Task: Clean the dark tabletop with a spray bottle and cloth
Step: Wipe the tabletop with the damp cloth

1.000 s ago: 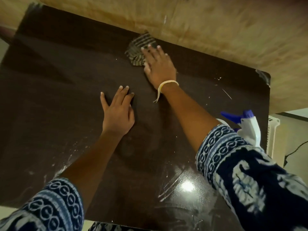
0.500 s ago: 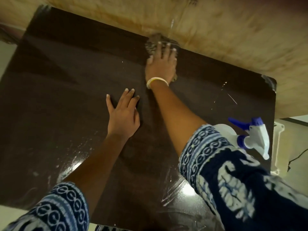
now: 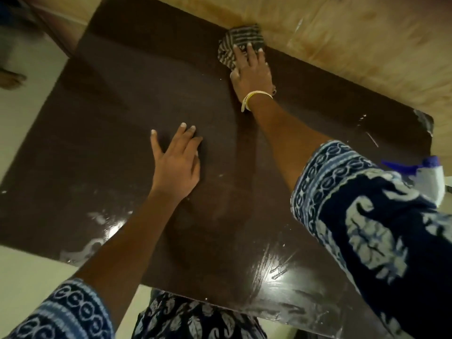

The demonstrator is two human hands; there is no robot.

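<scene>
Flat on the dark tabletop (image 3: 102,133) lay my left hand (image 3: 175,165), palm down, fingers straight and close together, thumb set apart to the left, holding nothing. Its sleeve (image 3: 61,314) was dark blue cloth printed with pale ring shapes. The board under it looked like smooth, glossy dark-brown laminate, a broad rectangle with rounded corners. Wet, whitish smears (image 3: 95,231) shone near the front left edge, and I saw more streaks and a bright glare toward the front right.

Farther right and toward the far edge, my right hand (image 3: 252,74) pressed on the cloth (image 3: 238,44), fingers straight and laid over it. That rag was a crumpled, soft bundle, dark with pale stripes, lying right at the far edge of the table where it met the tan, blotchy wall (image 3: 342,45). A pale band (image 3: 254,99) circled that wrist. Whether the thumb tucked under the rag I could not tell.

At the far right, the spray bottle (image 3: 429,177) stood on the table near its right edge, well apart from the rag. Only its white plastic head and blue trigger showed past my patterned right sleeve (image 3: 367,216); what it held I could not see.
</scene>
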